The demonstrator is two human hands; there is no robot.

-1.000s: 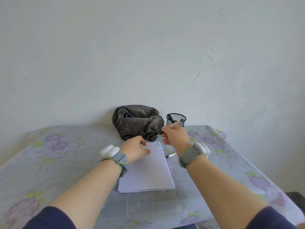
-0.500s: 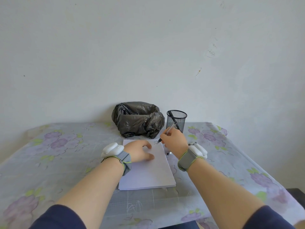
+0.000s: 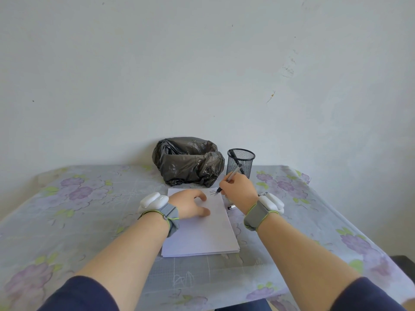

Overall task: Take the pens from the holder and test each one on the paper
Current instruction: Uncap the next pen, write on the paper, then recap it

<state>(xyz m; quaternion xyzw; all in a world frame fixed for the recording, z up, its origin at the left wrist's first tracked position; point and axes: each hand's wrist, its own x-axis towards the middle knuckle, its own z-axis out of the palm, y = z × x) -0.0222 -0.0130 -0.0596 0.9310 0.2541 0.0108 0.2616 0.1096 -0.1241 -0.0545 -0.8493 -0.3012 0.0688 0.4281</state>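
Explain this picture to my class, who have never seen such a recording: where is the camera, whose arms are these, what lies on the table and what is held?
There is no machine here. A person wears one camera on the head, looking forward and down, so the two arms are the wearer's own. Each wrist carries a grey band with a white device.

The right hand has a grip on a pen, its tip at the paper beside a few short ink lines. The left hand lies flat on the paper.

On the flowered tablecloth stand a black mesh holder with something dark inside, probably another pen, and a black bag. A second pen lies right of the paper, partly hidden by the wrist.
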